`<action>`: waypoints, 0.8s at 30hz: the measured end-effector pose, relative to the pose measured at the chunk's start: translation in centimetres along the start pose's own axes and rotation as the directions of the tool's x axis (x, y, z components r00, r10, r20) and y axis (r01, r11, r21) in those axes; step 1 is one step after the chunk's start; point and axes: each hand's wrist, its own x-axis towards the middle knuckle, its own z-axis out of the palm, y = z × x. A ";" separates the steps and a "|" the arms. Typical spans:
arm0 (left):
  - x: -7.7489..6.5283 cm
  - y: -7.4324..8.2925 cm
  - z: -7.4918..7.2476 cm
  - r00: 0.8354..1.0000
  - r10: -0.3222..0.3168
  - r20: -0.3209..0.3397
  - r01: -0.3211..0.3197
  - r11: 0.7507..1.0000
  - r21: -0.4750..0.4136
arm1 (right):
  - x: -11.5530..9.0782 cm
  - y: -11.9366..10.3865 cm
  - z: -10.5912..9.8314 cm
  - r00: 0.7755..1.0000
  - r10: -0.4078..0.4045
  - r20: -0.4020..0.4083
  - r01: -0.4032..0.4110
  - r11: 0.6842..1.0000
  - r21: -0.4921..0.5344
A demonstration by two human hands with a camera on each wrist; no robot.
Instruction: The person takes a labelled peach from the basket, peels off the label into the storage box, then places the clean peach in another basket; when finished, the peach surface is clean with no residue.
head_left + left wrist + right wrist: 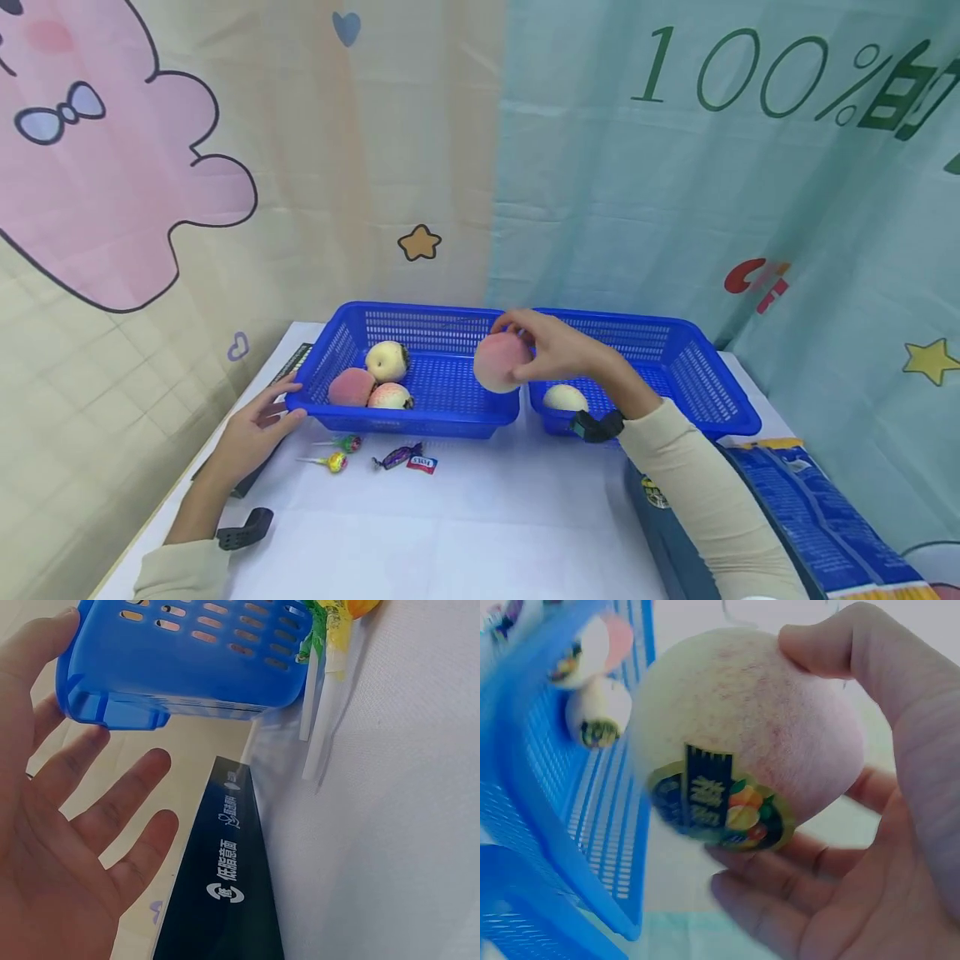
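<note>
My right hand (558, 343) holds a pink and cream peach (501, 363) between thumb and fingers, above where the two blue baskets meet. A dark fruit sticker (718, 802) shows on the peach in the right wrist view. At the near left corner of the left blue basket (420, 423), my left hand (251, 437) grips the rim with thumb and forefinger; its other fingers are spread. Inside that basket lie a pink peach (350, 387), a cream peach (387, 362) and a speckled peach (390, 397). One pale peach (566, 397) sits in the right blue basket (708, 383).
Before the left basket lie two lollipops (337, 461), a purple wrapped candy (397, 456) and a small red packet (422, 464). A dark box (225, 877) stands at the left table edge. Another dark box (656, 533) and a blue bag (817, 517) are at right, a curtain (450, 150) behind.
</note>
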 end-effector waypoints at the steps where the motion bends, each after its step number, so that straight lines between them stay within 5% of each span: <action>1: -0.1 -0.1 0.0 1.000 -0.004 0.000 0.004 1.000 0.005 | -1.1 -0.5 0.1 1.000 0.001 0.006 -0.001 1.000 -0.014; 10: 0.0 -0.5 0.2 1.000 0.004 0.002 -0.004 1.000 0.004 | -9.7 -1.6 5.8 0.974 0.192 0.116 -0.197 0.980 0.034; 18: -0.2 -0.4 0.1 1.000 0.000 -0.017 0.000 1.000 0.017 | -11.3 1.3 9.9 0.926 0.346 0.151 -0.361 0.929 0.083; 24: -0.2 -0.2 0.3 1.000 -0.005 -0.014 0.005 1.000 0.015 | -11.9 2.0 10.4 0.947 0.262 0.185 -0.278 0.958 0.067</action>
